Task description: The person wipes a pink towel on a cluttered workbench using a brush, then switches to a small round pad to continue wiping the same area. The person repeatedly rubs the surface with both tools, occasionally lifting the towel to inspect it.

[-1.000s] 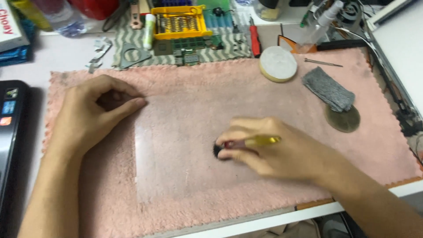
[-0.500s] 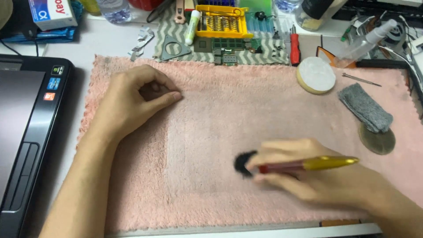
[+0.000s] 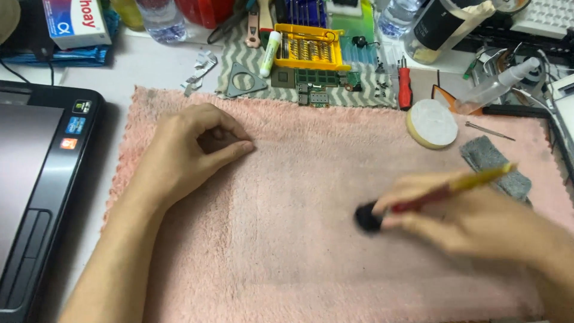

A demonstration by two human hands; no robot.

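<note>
Pink towel [image 3: 287,263] covers the desk; laptop [image 3: 36,179] just beside its left edge. Left hand [image 3: 185,152] rests on the towel, fingers curled loosely together. Right hand [image 3: 472,218], blurred, pinches a brush [image 3: 418,203]; black tip touches the towel mid-right. Round white disc [image 3: 431,122] and grey pad [image 3: 493,164] lie near the far right.

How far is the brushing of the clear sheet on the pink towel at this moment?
Done: tools and small parts are laid out behind the pink towel. In hand: the left hand presses a corner of the clear sheet, and the right hand, blurred, holds a brush with its dark tip on the sheet. Left: I cannot tell how much is already brushed.
</note>
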